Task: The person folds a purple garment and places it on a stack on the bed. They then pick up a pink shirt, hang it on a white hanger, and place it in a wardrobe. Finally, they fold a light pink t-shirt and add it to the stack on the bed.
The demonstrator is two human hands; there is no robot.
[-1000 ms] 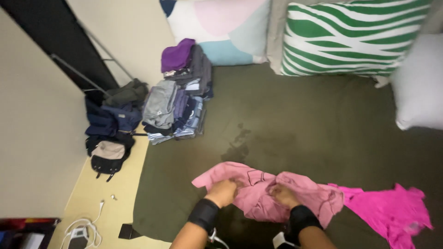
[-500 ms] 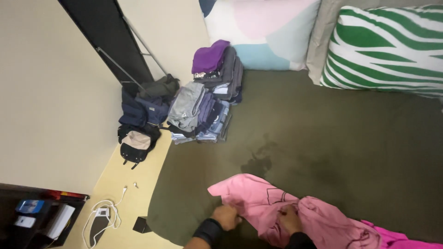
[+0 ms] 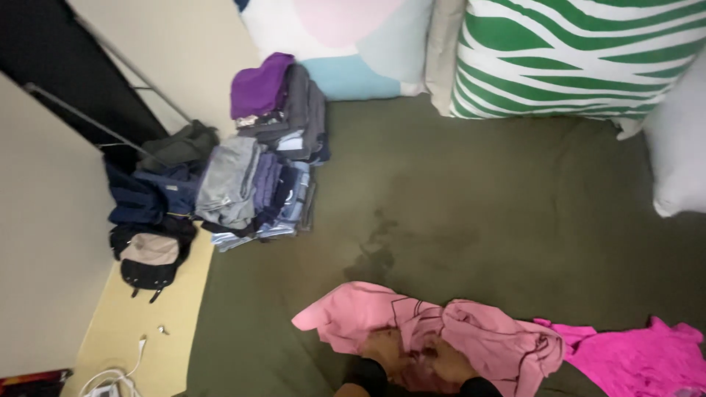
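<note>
Both of my hands sit at the bottom edge of the view, sunk into the light pink garment that lies crumpled on the olive-green bed cover. With my left hand I press into the cloth where it bunches near its middle, fingers partly wrapped by a fold; with my right hand I do the same just beside it, under a raised ridge of fabric. Each grip seems closed on the pink cloth, though the folds hide most of the fingers. Dark wristbands show at the very bottom of the frame.

Just to the right of this garment, touching its edge, lies a brighter magenta garment, spread flat and running out of view. A darker blotch marks the cover a little beyond the pink cloth.

Well apart, at the far left of the bed, stands a pile of folded clothes in grey, purple and blue, with a purple piece on top. Beside the pile, off the bed, dark bags are heaped against the wall, one with a tan flap. A white cable lies on the pale yellow floor. At the head of the bed lean a green-and-white striped pillow, a pastel pillow and a white pillow.
</note>
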